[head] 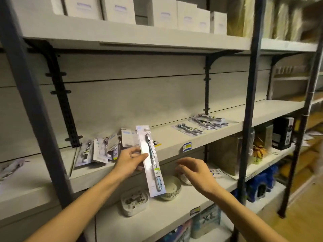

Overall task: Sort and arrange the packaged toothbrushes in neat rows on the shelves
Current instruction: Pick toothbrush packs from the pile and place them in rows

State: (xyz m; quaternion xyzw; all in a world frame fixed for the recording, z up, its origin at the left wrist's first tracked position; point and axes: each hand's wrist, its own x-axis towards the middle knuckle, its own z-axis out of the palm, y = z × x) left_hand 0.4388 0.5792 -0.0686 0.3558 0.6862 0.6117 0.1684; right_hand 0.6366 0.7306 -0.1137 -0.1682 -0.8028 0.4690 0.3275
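My left hand [130, 158] grips a long packaged toothbrush [150, 161] by its left edge, holding it nearly upright in front of the middle shelf [174, 137]. My right hand [194, 169] hovers just right of the pack with fingers spread and nothing in it. A messy heap of toothbrush packs [104, 147] leans at the shelf's left end behind my left hand. Flat toothbrush packs [189, 129] lie in overlapping rows further right, with more packs [209, 120] beyond them.
Dark metal uprights [248, 102] frame the bay. White boxes [162, 13] fill the top shelf. The lower shelf holds a white basket [133, 204], a round white dish [172, 189] and a small pack [216, 172]. Boxes and a black carton [281, 135] stand to the right.
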